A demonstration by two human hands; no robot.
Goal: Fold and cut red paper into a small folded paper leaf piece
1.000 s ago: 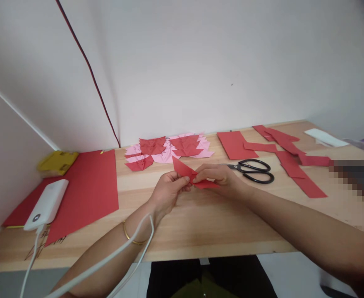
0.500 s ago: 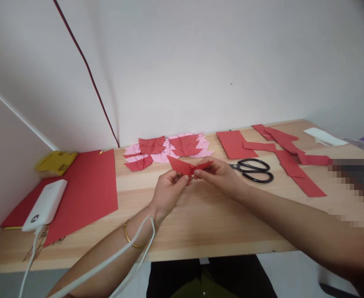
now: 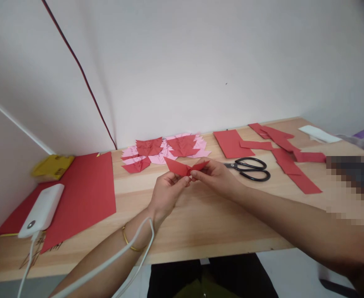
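From afar I see the left hand (image 3: pixel 166 192) and right hand (image 3: pixel 221 179) pinched tight on a winged, folded red paper piece (image 3: pixel 176 167) at frame centre, apparently steadying its narrow middle.

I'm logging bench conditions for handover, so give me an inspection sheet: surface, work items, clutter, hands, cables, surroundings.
Surface: wooden table, dark handwriting near its left front edge.
Work items: folded red paper held up; red and pink folded pieces grouped near the wall; scissors right of the hands.
Clutter: red strips at right, some overlapping; white power bank on a large red sheet; yellow packet behind.
Hands: left hand and right hand both pinch the folded red paper.
Cables: white cable at the power bank; white cord crossing before the left forearm.
Surroundings: pale wall; dark object at right, pixelated.
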